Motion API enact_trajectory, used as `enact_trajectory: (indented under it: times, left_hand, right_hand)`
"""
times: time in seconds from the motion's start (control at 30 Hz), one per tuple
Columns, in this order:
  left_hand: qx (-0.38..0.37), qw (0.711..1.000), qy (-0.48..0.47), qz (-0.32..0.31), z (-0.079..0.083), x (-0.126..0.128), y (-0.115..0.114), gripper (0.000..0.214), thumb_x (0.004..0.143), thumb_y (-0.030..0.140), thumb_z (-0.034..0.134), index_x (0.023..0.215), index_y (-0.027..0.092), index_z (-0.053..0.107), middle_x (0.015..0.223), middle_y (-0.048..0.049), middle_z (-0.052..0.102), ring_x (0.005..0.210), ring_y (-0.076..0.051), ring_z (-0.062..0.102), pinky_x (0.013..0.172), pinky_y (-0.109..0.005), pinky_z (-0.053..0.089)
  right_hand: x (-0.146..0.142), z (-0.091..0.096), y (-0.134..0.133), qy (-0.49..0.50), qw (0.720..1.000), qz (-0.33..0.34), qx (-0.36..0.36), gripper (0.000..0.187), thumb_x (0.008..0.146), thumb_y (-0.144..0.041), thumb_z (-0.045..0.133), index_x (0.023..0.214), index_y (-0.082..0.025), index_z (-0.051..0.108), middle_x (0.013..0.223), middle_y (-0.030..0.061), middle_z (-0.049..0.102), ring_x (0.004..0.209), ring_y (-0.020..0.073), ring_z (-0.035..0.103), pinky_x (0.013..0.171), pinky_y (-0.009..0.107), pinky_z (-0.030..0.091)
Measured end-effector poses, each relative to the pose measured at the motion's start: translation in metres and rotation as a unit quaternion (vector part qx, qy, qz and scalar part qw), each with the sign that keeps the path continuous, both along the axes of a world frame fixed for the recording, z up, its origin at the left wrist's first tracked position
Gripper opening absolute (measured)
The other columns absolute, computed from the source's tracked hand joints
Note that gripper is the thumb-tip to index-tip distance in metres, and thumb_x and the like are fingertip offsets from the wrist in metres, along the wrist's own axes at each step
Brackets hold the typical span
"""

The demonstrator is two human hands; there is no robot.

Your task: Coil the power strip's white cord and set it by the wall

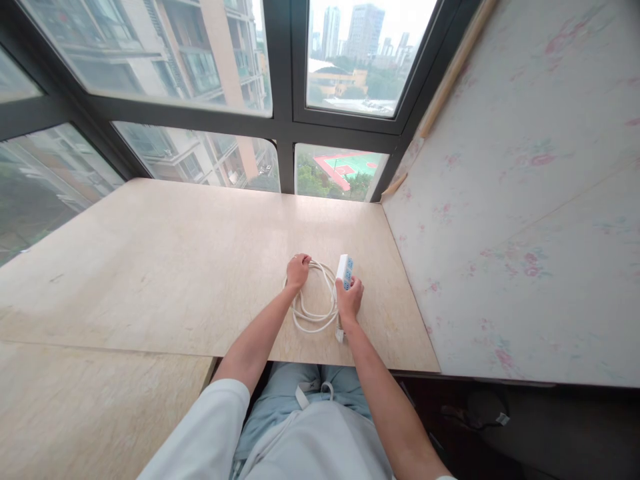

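Note:
A white power strip (pixel 345 270) with a coiled white cable (pixel 315 319) lies on the pale marble-look sill (pixel 175 267). My right hand (pixel 349 298) is closed around the near end of the strip. My left hand (pixel 297 270) rests on the far left part of the coil, fingers curled over the cable loops; a ring shows on one finger. The plug (pixel 339 334) lies at the near edge of the coil, by my right wrist.
Large dark-framed windows (pixel 285 133) enclose the sill at the back and left. A floral-papered wall (pixel 525 220) rises on the right. A lower ledge (pixel 85 407) sits at the near left. My lap is below the sill's front edge.

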State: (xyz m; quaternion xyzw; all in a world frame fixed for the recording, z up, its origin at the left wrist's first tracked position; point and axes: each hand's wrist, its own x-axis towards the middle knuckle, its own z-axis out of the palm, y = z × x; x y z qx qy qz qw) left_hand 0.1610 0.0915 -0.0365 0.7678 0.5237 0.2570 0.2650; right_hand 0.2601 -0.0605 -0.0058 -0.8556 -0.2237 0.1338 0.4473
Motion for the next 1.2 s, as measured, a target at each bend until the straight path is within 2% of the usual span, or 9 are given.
enact_trajectory:
  times: [0.23, 0.4, 0.63, 0.77, 0.9, 1.0, 1.2]
  left_hand:
    - [0.017, 0.998, 0.063, -0.006, 0.005, 0.000, -0.003, 0.026, 0.093, 0.032, 0.050, 0.098, 0.022, 0.073, 0.102, -0.0106, 0.064, 0.100, -0.024, 0.058, 0.088, -0.034, 0.042]
    - [0.029, 0.994, 0.102, 0.005, 0.008, 0.001, -0.011, 0.029, 0.094, 0.035, 0.047, 0.098, 0.024, 0.073, 0.108, -0.0128, 0.060, 0.106, -0.028, 0.052, 0.087, -0.039, 0.040]
    - [0.030, 0.990, 0.136, 0.002, 0.015, 0.003, -0.015, 0.030, 0.095, 0.035, 0.044, 0.100, 0.022, 0.071, 0.109, -0.0154, 0.058, 0.109, -0.031, 0.049, 0.089, -0.044, 0.038]
    - [0.030, 0.989, 0.143, -0.021, 0.019, 0.001, -0.016, 0.032, 0.090, 0.045, 0.053, 0.101, 0.020, 0.070, 0.109, -0.0168, 0.058, 0.110, -0.033, 0.049, 0.090, -0.046, 0.037]
    - [0.041, 0.983, 0.167, -0.063, 0.022, -0.002, -0.016, 0.042, 0.083, 0.055, 0.060, 0.105, 0.020, 0.069, 0.111, -0.0170, 0.058, 0.111, -0.034, 0.048, 0.092, -0.047, 0.037]
    - [0.035, 0.982, 0.168, -0.073, 0.022, -0.005, -0.014, 0.040, 0.083, 0.053, 0.061, 0.106, 0.021, 0.069, 0.111, -0.0169, 0.058, 0.111, -0.034, 0.048, 0.092, -0.047, 0.037]
    - [0.026, 0.986, 0.156, -0.049, 0.020, -0.007, -0.013, 0.028, 0.089, 0.041, 0.055, 0.103, 0.022, 0.070, 0.109, -0.0166, 0.059, 0.110, -0.034, 0.048, 0.091, -0.046, 0.037]
  right_hand:
    - [0.004, 0.006, -0.010, -0.011, 1.000, -0.013, -0.012, 0.052, 0.080, -0.044, 0.052, 0.123, -0.015, 0.053, 0.118, 0.0182, 0.055, 0.102, 0.0312, 0.057, 0.081, 0.037, 0.043]
    - [0.015, -0.003, -0.018, -0.059, 0.997, -0.012, -0.050, 0.056, 0.079, -0.045, 0.055, 0.126, -0.015, 0.052, 0.117, 0.0195, 0.054, 0.103, 0.0329, 0.056, 0.078, 0.038, 0.043]
    - [0.015, -0.006, -0.020, -0.161, 0.981, 0.007, -0.104, 0.051, 0.077, -0.035, 0.059, 0.122, -0.012, 0.056, 0.111, 0.0199, 0.054, 0.101, 0.0328, 0.055, 0.081, 0.041, 0.043]
    - [0.012, -0.006, -0.021, -0.217, 0.970, 0.034, -0.104, 0.046, 0.078, -0.026, 0.055, 0.122, -0.014, 0.057, 0.122, 0.0204, 0.050, 0.107, 0.0334, 0.051, 0.088, 0.043, 0.041]
    - [0.013, -0.010, -0.021, -0.212, 0.970, 0.060, -0.099, 0.052, 0.079, -0.023, 0.051, 0.131, -0.014, 0.051, 0.132, 0.0213, 0.046, 0.111, 0.0329, 0.050, 0.089, 0.043, 0.041]
    - [0.014, -0.013, -0.020, -0.213, 0.970, 0.064, -0.101, 0.053, 0.078, -0.020, 0.051, 0.131, -0.015, 0.053, 0.132, 0.0198, 0.048, 0.109, 0.0316, 0.053, 0.088, 0.041, 0.041]
    - [0.011, -0.012, -0.024, -0.229, 0.963, 0.048, -0.131, 0.047, 0.082, -0.022, 0.054, 0.128, -0.018, 0.057, 0.134, 0.0179, 0.051, 0.112, 0.0342, 0.051, 0.087, 0.043, 0.040]
